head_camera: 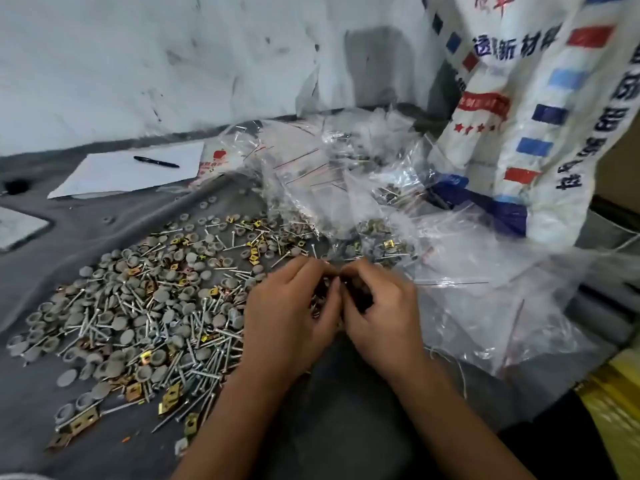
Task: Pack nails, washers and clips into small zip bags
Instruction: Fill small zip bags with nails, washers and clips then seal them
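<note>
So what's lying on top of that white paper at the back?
A black pen lies on the white paper, near its far edge. Nothing else sits on it. The paper's right corner touches a printed plastic bag; whatever is under the sheet is covered.

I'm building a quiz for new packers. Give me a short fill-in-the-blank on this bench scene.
1. The black pen lies on a sheet of ____.
2. The loose pile of nails lies to the ____ of both hands.
3. The left hand and right hand meet over a small ____.
4. The heap of filled bags lies in front of a tall printed ____.

Missing words: paper; left; bag; sack
</note>
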The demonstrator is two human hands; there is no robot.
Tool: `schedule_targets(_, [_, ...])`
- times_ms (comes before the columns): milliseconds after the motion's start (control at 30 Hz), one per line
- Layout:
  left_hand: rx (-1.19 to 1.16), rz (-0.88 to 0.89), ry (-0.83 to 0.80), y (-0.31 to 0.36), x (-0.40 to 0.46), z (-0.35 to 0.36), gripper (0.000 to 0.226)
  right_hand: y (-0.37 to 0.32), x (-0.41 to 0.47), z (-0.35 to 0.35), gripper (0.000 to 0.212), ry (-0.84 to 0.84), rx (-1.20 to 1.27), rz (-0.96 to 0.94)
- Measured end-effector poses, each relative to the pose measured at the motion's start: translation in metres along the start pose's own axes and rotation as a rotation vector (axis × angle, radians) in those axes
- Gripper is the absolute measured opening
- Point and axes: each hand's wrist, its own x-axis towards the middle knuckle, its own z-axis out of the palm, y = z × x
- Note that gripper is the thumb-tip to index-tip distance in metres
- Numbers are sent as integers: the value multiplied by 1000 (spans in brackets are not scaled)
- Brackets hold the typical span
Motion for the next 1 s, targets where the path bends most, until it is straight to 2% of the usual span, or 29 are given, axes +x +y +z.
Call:
schedule_targets(100, [-9, 14, -31, 11, 7, 9, 19, 7, 5, -21, 13, -37, -266, -2])
schedule_targets(167, [15, 7, -101, 25, 17, 23, 15, 17, 9, -40, 12, -87, -446, 73])
schedule_targets(233, [2, -18, -129, 39, 28, 42, 9, 30, 9, -54, 16, -199, -550, 172])
schedule_targets(300, [-24, -28, -141, 48, 37, 63, 6, 41, 7, -58, 28, -362, -596, 281])
schedule_targets(333, [-36, -37, -148, 51, 40, 72, 6, 46, 6, -59, 28, -398, -616, 296])
schedule_targets(467, [-70, -53, -81, 56, 46, 88, 7, 52, 7, -64, 5, -405, -604, 329])
schedule_targets(567, [-119, -50, 4, 51, 52, 82, 15, 46, 14, -74, 14, -371, -311, 337])
schedule_targets(667, [-287, -136, 64, 37, 55, 61, 25, 20, 26, -76, 27, -205, 205, 356])
schedule_targets(733, [-517, -226, -9, 29, 52, 43, 30, -1, 35, -74, 30, -140, 700, 433])
schedule_targets(800, [-807, -350, -102, 17, 47, 23, 24, -22, 46, -68, 29, -134, 1028, 479])
schedule_targets(900, [-1136, -531, -142, -10, 33, -16, 6, -43, 62, -44, 28, -150, 1141, 476])
schedule_targets(967, [-1097, -640, -34, -30, 23, -44, 25, -56, 70, -18, 32, -178, 1155, 497])
schedule_targets(1000, [-1050, -680, 74, -41, 18, -58, 28, -63, 73, -4, 38, -230, 1150, 514])
